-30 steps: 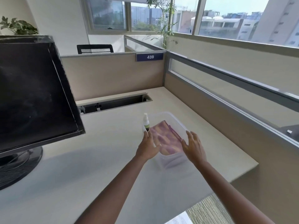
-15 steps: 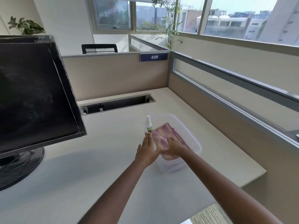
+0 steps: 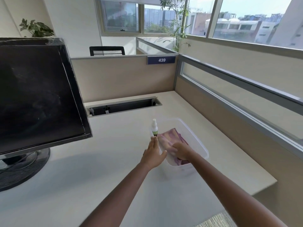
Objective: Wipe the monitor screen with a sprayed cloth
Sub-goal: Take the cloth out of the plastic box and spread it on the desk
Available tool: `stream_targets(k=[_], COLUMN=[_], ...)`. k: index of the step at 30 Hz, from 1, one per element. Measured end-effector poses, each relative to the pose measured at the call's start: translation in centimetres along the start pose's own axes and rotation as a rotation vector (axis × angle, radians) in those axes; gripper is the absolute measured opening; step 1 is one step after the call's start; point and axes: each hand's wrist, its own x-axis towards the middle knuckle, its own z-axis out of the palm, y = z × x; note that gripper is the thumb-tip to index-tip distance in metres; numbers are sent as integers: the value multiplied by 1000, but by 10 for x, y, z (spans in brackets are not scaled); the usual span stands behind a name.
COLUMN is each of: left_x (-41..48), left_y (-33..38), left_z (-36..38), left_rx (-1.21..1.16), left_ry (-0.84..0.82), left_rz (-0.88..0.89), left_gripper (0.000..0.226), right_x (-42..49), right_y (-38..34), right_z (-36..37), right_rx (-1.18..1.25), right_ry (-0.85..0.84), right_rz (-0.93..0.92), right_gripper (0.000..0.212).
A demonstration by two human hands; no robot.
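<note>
Over toward the right edge of the desk [image 3: 105, 169] the person leans in with both bare arms stretched out to a clear plastic tub [image 3: 202, 145]. The cloth [image 3: 168, 136], pink and purple and folded, lies inside that tub, well apart from the monitor [image 3: 37, 95]. The right hand [image 3: 182, 150] is down in the tub on top of the cloth, its fingers [image 3: 175, 145] curled into the fabric and gripping it; the fingertips themselves are hidden in the folds. The left hand [image 3: 153, 154] lies flat against the outside of the tub's left wall, fingers [image 3: 155, 143] straight and released, thumb spread toward the rim, holding nothing.

Just beyond those fingertips a small white spray bottle [image 3: 154, 128] with a green label stands upright at the tub's far left corner. From where I stand I cannot tell whether it is inside the tub or just beside it.

The monitor sits on its round black base toward the desk's left edge, its dark screen tilted back and showing faint dusty smears. Along the back edge of the desk an open cable slot [image 3: 123, 106] runs between the monitor and the back right corner. Behind it rises a beige partition [image 3: 123, 77] with a blue number plate [image 3: 161, 60] reading 439, and a black chair [image 3: 106, 51] back shows above it.
</note>
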Motion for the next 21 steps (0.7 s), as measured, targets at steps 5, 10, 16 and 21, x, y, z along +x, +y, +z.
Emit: stream_targets(k=[5, 10, 16, 21], left_x=[1, 2, -2, -13], left_y=[16, 52, 57, 23], left_z=[-13, -41, -76, -109], left_rx=[-121, -659, -917, -779], left_ry=[154, 160, 41, 164], left_rz=[43, -64, -88, -32], left_gripper=[58, 51, 46, 10], right_x=[-18, -55, -88, -81], right_y=[8, -20, -76, -92], right_z=[-44, -83, -87, -89], right_rx=[383, 651, 535, 560], right_ry=[223, 314, 370, 399], right_rz=[83, -42, -256, -338], right_gripper=[24, 35, 22, 24])
